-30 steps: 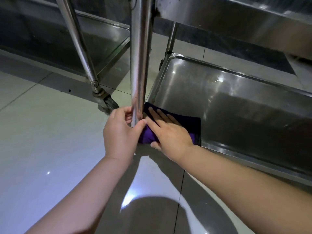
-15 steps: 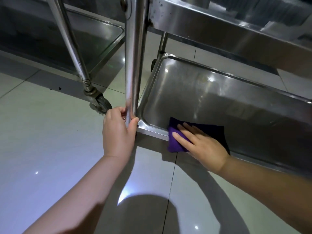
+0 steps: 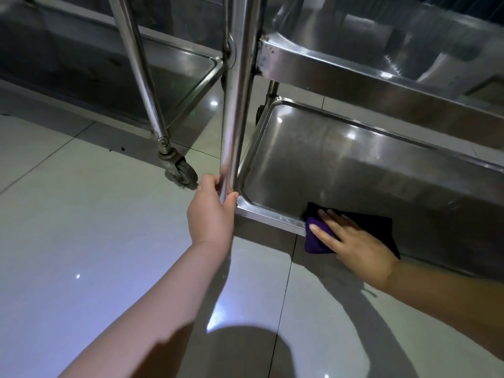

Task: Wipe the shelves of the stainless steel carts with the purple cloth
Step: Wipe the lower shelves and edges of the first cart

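The right hand [image 3: 354,241], fingers flat, has slid the purple cloth [image 3: 351,230] toward 3 o'clock along the bottom shelf [image 3: 327,159] front rim; the left hand [image 3: 211,214] still grips the cart post [image 3: 237,105]. The wipe is progressing.

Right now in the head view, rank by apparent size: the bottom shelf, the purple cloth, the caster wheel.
1. bottom shelf
2. purple cloth, partly hidden under the right hand
3. caster wheel, farther from the camera, so its true size is unsure.
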A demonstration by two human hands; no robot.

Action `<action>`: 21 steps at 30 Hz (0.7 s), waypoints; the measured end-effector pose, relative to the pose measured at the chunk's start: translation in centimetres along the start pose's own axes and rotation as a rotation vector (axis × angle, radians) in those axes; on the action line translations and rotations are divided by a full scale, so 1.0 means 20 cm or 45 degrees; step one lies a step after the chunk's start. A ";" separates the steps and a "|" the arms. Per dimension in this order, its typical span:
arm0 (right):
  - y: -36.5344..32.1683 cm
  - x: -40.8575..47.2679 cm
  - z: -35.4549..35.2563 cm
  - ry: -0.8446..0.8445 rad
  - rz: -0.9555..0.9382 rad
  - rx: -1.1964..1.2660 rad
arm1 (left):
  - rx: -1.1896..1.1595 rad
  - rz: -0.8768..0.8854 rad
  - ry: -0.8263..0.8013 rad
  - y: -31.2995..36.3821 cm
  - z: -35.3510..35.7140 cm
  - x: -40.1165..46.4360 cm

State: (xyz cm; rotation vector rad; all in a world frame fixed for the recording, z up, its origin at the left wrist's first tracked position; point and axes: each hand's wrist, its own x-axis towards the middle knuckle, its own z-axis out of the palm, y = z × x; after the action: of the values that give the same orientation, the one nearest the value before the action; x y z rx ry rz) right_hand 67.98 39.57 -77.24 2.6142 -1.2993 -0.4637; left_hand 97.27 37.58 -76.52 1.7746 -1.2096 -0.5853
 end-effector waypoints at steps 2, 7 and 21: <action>-0.12 0.17 -0.06 0.047 -0.065 0.076 | 0.007 -0.020 -0.022 0.01 -0.01 -0.01; -0.36 0.50 -0.15 0.178 -0.087 0.132 | 0.015 -0.007 -0.078 0.02 -0.04 -0.16; 0.23 -0.29 0.15 0.104 -0.110 -0.059 | 0.835 0.942 -0.783 0.32 0.25 -0.52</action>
State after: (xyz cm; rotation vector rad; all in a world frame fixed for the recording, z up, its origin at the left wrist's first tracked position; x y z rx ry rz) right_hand 60.24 41.45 -77.51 2.6294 -1.1412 -0.3905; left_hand 85.95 44.12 -74.47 1.4739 -2.5549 -0.2957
